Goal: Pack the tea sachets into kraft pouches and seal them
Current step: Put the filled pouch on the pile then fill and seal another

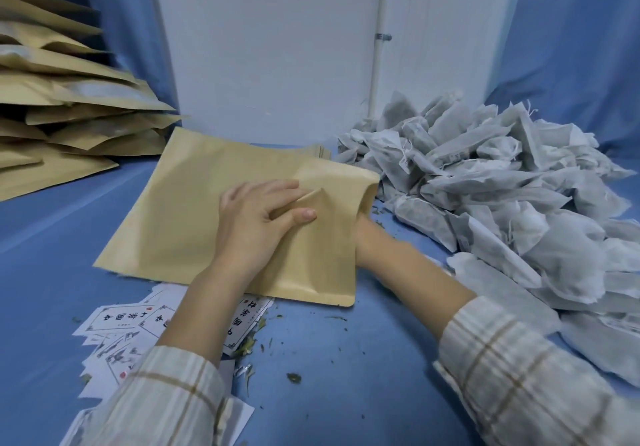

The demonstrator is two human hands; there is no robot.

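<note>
A flat kraft pouch [194, 217] lies in the middle of the blue table, its open mouth facing right. My left hand [256, 220] lies on top of it and pinches a fold of the upper paper wall between thumb and fingers, lifting it. My right hand is inside the pouch mouth and hidden; only its wrist [374, 241] and forearm show at the opening. A big heap of white tea sachets [512, 196] with strings lies just right of the pouch.
Several filled kraft pouches [69, 106] are stacked at the back left. More flat pouches [320, 152] lie under the one I hold. Printed white labels [117, 324] and loose tea bits [294, 378] lie near the front edge. A white wall panel [277, 47] stands behind.
</note>
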